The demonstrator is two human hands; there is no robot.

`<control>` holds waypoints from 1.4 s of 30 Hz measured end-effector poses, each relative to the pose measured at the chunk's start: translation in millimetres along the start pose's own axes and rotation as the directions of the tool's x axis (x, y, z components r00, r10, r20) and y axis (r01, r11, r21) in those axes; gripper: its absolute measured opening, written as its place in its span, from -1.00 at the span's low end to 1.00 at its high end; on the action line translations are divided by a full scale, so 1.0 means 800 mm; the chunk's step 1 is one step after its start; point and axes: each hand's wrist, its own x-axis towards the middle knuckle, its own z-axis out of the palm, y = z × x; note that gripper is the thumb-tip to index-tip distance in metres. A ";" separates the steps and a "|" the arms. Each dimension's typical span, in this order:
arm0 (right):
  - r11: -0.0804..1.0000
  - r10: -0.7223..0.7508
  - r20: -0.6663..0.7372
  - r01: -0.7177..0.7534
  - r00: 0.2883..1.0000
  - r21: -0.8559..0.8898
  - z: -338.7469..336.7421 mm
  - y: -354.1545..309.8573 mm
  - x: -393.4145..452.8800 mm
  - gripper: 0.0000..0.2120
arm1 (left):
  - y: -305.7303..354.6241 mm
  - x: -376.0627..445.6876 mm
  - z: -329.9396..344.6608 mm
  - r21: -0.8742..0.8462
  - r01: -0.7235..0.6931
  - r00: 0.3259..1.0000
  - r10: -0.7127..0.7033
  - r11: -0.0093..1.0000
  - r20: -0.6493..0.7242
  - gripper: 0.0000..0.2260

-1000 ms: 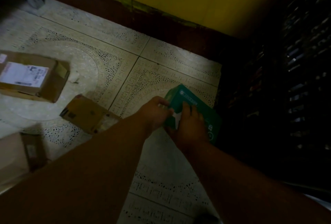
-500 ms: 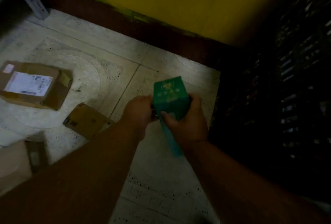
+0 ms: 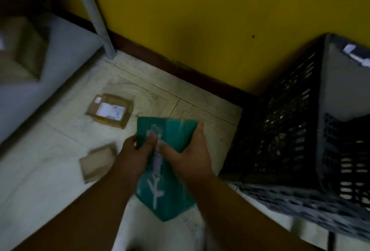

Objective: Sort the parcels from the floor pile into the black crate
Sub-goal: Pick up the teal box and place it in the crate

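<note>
I'm gripping the green parcel (image 3: 170,136) with my left hand (image 3: 134,155) and right hand (image 3: 193,157), off the floor, just left of the black crate (image 3: 280,130). Next I'm probably swinging it right over the rim and letting go

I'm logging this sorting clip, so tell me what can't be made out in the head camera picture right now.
- Green rectangular parcel: print smeared by motion blur, partly covered by the left hand and right hand.
- Black plastic lattice crate: contents lost in darkness; right side cut off by the frame edge.
- Brown cardboard box with white label: label text too small.
</note>
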 end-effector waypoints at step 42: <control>0.872 -0.208 0.736 0.464 0.644 -0.159 0.310 -0.335 -0.834 -0.69 | -0.081 -0.881 -0.581 -0.132 -0.212 0.561 0.010 0.968 -0.828 -0.80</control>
